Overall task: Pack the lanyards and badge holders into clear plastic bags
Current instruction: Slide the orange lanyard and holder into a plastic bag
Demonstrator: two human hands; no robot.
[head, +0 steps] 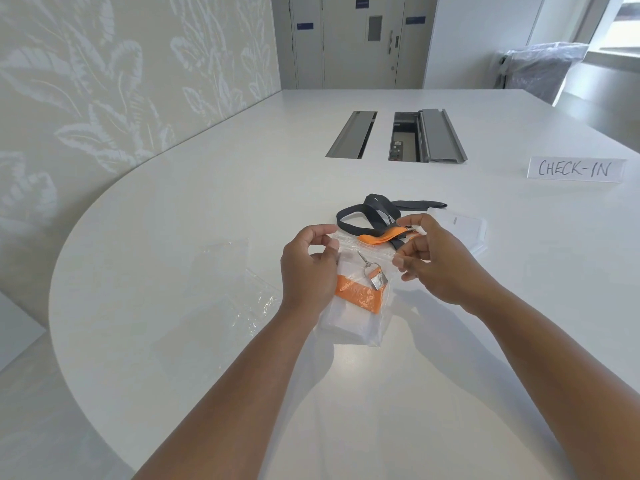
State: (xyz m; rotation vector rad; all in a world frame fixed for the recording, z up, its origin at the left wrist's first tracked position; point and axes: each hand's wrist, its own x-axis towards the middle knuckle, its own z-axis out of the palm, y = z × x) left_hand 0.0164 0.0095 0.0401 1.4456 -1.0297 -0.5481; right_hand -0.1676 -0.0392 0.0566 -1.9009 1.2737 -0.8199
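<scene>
Both hands are holding one clear plastic bag (367, 252) upright over the front middle of the white table (346, 403); whether its bottom edge is touching the table is not clear. The left hand (308, 268) is pinching the left end of the bag's top strip with curled thumb and fingers, and the right hand (436, 261) is pinching the right end likewise. Inside the bag a folded orange lanyard (356, 294) is sitting with its metal clip (370, 270) pointing up, above a pale flat piece too blurred to identify. Just behind the bag's top, a second orange lanyard (379, 236) and a black lanyard (370, 211) are lying tangled on the table. Clear badge holders (464, 226) are lying beyond the right hand. Spare clear bags (239, 278) are lying flat left of the left hand. A CHECK-IN sign (576, 169) is standing far right.
</scene>
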